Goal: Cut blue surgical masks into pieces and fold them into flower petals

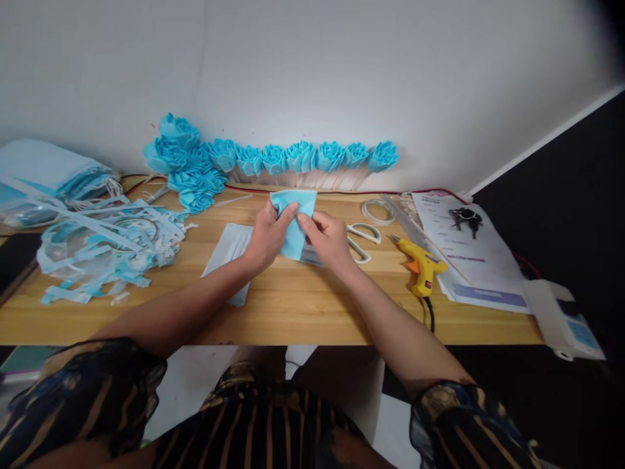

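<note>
Between my two hands, above the middle of the table, is a light blue piece of fabric (294, 242), like the outer layer of a face mask. My left hand (269, 234) grips its left side, the thumb pressed on the front. On the other side my right hand (328, 236) pinches it with the thumb near the left thumb. A pale face mask (225, 253) lies flat beside my left wrist, partly covered by the forearm. White-handled scissors (367, 233) rest just right of my right hand, their blades mostly hidden.
Blue fabric flowers (300, 156) line the wall, with several bunched at left. Cut strips (112, 244) and a mask stack (53, 166) lie left. On the right are a tape roll (378, 212), yellow glue gun (420, 264), papers (446, 225), keys (466, 219) and a white box (561, 319).
</note>
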Motion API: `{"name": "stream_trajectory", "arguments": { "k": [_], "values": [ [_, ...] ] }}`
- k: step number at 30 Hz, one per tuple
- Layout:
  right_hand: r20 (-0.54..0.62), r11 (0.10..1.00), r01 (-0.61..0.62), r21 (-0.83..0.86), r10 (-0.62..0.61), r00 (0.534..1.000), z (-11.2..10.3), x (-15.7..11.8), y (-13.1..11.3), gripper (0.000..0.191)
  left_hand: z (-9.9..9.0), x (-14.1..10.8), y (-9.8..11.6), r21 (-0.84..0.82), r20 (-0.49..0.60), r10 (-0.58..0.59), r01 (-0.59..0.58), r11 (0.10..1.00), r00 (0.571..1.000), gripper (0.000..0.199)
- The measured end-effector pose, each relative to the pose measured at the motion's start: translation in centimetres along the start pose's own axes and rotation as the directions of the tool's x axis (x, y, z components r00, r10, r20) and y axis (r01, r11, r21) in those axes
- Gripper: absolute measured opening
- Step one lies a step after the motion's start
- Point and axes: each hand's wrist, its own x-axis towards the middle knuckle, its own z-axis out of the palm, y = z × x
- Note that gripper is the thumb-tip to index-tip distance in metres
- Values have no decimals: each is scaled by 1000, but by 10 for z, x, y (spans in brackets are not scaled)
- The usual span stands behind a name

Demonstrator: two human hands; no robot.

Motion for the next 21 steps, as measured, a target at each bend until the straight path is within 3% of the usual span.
{"name": "stream_trajectory", "arguments": {
  "k": [4,6,9,15,17,21],
  "values": [
    [-106,992,-32,120,44,993,-6,4,3,52,0,0,0,-24,29,-34,34,999,999,37],
    [-102,987,-24,161,41,994,-10,5,3,51,0,0,0,-21,44,-47,48,999,998,36],
    [-92,996,-19,92,27,995,-13,6,2,50,1,-1,0,-32,103,-71,74,997,992,35],
    [-253,996,20,90,3,968,-22,12,6,45,1,-2,3,-1,182,-119,121,993,976,35],
    [-206,996,48,72,-32,978,-27,14,5,40,1,-2,3,29,203,-130,127,991,970,35],
    [-29,973,192,-124,-197,980,-27,11,0,24,1,-3,0,127,277,-76,42,991,958,29]
  ]
}}
